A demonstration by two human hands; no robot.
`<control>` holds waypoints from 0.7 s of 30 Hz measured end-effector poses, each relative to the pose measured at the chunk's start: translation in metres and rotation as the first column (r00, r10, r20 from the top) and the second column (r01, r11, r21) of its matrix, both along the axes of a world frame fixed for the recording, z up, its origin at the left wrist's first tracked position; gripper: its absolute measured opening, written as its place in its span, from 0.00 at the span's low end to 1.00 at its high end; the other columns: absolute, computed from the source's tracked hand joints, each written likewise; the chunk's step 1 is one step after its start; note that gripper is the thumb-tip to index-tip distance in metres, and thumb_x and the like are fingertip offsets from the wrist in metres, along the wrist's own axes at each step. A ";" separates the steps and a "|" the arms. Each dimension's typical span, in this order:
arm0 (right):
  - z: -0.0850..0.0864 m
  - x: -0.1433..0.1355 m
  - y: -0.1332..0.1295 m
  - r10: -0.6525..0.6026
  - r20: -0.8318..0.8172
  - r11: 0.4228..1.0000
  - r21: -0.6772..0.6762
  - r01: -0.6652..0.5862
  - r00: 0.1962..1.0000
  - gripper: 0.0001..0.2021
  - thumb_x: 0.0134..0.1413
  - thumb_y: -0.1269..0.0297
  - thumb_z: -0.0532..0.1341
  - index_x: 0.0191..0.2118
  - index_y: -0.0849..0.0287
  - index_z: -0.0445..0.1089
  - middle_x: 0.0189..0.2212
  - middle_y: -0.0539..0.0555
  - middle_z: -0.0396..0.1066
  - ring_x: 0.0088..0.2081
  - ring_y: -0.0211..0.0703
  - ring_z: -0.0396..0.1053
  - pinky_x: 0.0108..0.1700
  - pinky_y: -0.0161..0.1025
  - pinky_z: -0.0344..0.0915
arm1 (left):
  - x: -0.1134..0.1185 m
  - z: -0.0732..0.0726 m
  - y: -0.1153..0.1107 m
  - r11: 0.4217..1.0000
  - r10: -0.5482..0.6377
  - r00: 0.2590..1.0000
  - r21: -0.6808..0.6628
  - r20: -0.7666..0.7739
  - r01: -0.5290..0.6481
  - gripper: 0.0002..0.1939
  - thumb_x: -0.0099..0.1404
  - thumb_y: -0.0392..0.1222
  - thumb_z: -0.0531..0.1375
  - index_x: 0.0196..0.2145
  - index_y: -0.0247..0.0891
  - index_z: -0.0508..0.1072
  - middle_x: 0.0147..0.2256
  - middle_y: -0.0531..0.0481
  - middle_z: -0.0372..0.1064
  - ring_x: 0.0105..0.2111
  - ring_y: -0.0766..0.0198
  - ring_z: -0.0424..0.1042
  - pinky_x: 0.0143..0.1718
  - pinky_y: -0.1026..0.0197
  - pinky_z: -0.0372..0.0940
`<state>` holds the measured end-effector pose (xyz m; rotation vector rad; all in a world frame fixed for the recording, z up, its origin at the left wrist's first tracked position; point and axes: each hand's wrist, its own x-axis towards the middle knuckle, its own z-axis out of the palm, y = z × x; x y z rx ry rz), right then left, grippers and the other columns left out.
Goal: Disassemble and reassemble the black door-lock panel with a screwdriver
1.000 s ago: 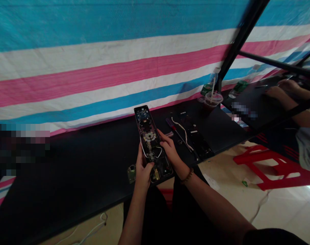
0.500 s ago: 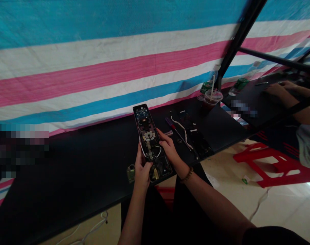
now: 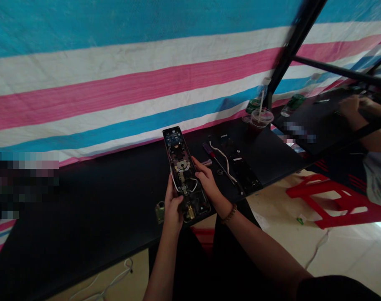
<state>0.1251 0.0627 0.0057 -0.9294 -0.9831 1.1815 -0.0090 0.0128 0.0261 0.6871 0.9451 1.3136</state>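
Between my hands is a long black device housing [image 3: 181, 165] with its inside facing up, tilted over the table's front edge. A circuit board, a round metal part, white wires and a brass-coloured cylinder show inside it. My left hand [image 3: 174, 205] grips its lower left side, thumb over the rim. Along the right side, my right hand [image 3: 208, 182] holds it with the fingers partly hidden beneath. A greenish metal part [image 3: 160, 212] lies beside my left wrist. Right of the housing are a screwdriver [image 3: 217, 161], a pale cable [image 3: 226, 160] and a flat black panel [image 3: 240, 163].
A lidded plastic cup with a straw [image 3: 261, 119] and a bottle [image 3: 253, 104] stand at the table's right end. Beyond the black metal frame [image 3: 290, 54], another person's hands [image 3: 350, 104] rest over a second table. A red stool [image 3: 328, 202] stands on the floor.
My left thumb has shifted slightly up and left along the housing's rim. Both hands still hold the housing. The other person's hands have moved a little to the right.
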 end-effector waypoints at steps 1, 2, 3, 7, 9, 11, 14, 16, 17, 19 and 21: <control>0.000 0.000 0.000 -0.001 0.002 1.000 -0.003 0.001 1.000 0.31 0.49 0.64 0.59 0.62 0.53 0.70 0.57 0.49 0.73 0.58 0.51 0.69 0.63 0.48 0.62 | 0.000 0.000 0.001 1.000 0.002 1.000 0.016 0.030 -0.003 0.41 0.53 0.39 0.65 0.65 0.48 0.65 0.62 0.50 0.68 0.61 0.51 0.68 0.52 0.61 0.70; 0.001 0.000 0.000 -0.001 0.002 1.000 -0.005 0.001 1.000 0.31 0.49 0.64 0.59 0.62 0.53 0.70 0.56 0.49 0.73 0.57 0.51 0.70 0.62 0.48 0.63 | 0.001 0.000 0.002 0.999 0.002 0.999 0.033 0.050 -0.004 0.38 0.55 0.42 0.65 0.64 0.48 0.66 0.62 0.50 0.69 0.62 0.51 0.67 0.55 0.60 0.68; 0.001 0.000 0.000 -0.001 0.002 1.000 -0.006 0.001 1.000 0.31 0.49 0.65 0.58 0.62 0.53 0.70 0.56 0.49 0.74 0.55 0.50 0.71 0.61 0.48 0.64 | 0.001 0.000 0.002 0.999 0.004 0.998 0.044 0.059 -0.007 0.36 0.57 0.44 0.65 0.64 0.47 0.67 0.61 0.49 0.69 0.62 0.51 0.66 0.56 0.60 0.67; 0.002 0.000 0.000 0.005 0.005 1.000 -0.013 -0.005 1.000 0.31 0.49 0.65 0.58 0.62 0.53 0.69 0.52 0.49 0.76 0.52 0.50 0.73 0.58 0.47 0.67 | 0.002 0.003 -0.002 0.997 0.073 0.997 0.012 0.033 -0.074 0.34 0.61 0.53 0.65 0.63 0.49 0.65 0.62 0.46 0.67 0.61 0.51 0.67 0.57 0.55 0.66; 0.002 0.000 0.000 0.008 0.013 1.000 -0.015 -0.008 1.000 0.31 0.49 0.65 0.58 0.62 0.52 0.69 0.53 0.49 0.76 0.52 0.50 0.73 0.58 0.48 0.67 | -0.001 0.011 -0.008 0.980 0.196 0.980 0.030 -0.030 -0.196 0.31 0.61 0.54 0.66 0.60 0.49 0.68 0.64 0.46 0.64 0.61 0.52 0.66 0.57 0.56 0.65; 0.001 0.000 0.000 0.004 0.020 1.000 -0.008 -0.004 1.000 0.31 0.49 0.65 0.58 0.62 0.52 0.69 0.54 0.49 0.75 0.54 0.51 0.72 0.59 0.49 0.66 | -0.005 0.024 -0.017 0.929 0.361 0.928 0.118 -0.095 -0.350 0.26 0.58 0.50 0.70 0.53 0.47 0.73 0.61 0.48 0.65 0.60 0.57 0.65 0.55 0.62 0.63; -0.002 0.000 0.002 -0.010 0.020 1.000 0.003 0.010 1.000 0.31 0.48 0.65 0.57 0.61 0.53 0.70 0.56 0.49 0.74 0.56 0.52 0.71 0.62 0.50 0.63 | -0.011 0.053 -0.032 0.918 0.361 0.931 0.156 0.046 -0.364 0.20 0.50 0.47 0.76 0.39 0.42 0.77 0.40 0.52 0.73 0.42 0.65 0.71 0.43 0.67 0.65; -0.004 0.000 0.003 -0.023 0.016 1.000 0.015 0.023 1.000 0.31 0.47 0.65 0.58 0.61 0.54 0.71 0.57 0.49 0.73 0.58 0.53 0.69 0.64 0.51 0.60 | -0.011 0.072 -0.041 0.988 0.064 0.960 0.118 0.271 -0.099 0.18 0.49 0.50 0.76 0.31 0.40 0.75 0.27 0.55 0.65 0.29 0.68 0.66 0.33 0.67 0.64; -0.005 0.001 0.003 -0.028 0.017 0.999 0.021 0.028 0.999 0.31 0.47 0.65 0.58 0.60 0.54 0.71 0.57 0.49 0.73 0.59 0.53 0.68 0.65 0.51 0.59 | -0.010 0.079 -0.045 0.992 -0.093 0.922 0.119 0.375 0.052 0.18 0.50 0.50 0.76 0.28 0.40 0.73 0.22 0.58 0.59 0.24 0.70 0.61 0.29 0.67 0.62; -0.005 0.001 0.003 -0.041 0.023 0.999 0.030 0.040 0.999 0.30 0.47 0.65 0.59 0.59 0.54 0.72 0.57 0.49 0.73 0.61 0.53 0.67 0.66 0.50 0.58 | -0.006 0.089 -0.050 0.961 -0.278 0.801 0.153 0.530 0.233 0.17 0.52 0.48 0.75 0.25 0.41 0.71 0.18 0.61 0.47 0.19 0.71 0.51 0.24 0.68 0.57; -0.005 0.002 0.003 -0.045 0.030 0.999 0.029 0.044 0.999 0.30 0.47 0.65 0.59 0.59 0.54 0.73 0.57 0.49 0.73 0.61 0.53 0.66 0.66 0.51 0.58 | 0.000 0.094 -0.053 0.937 -0.347 0.710 0.194 0.613 0.290 0.17 0.53 0.47 0.75 0.24 0.41 0.71 0.18 0.62 0.40 0.18 0.71 0.43 0.22 0.68 0.53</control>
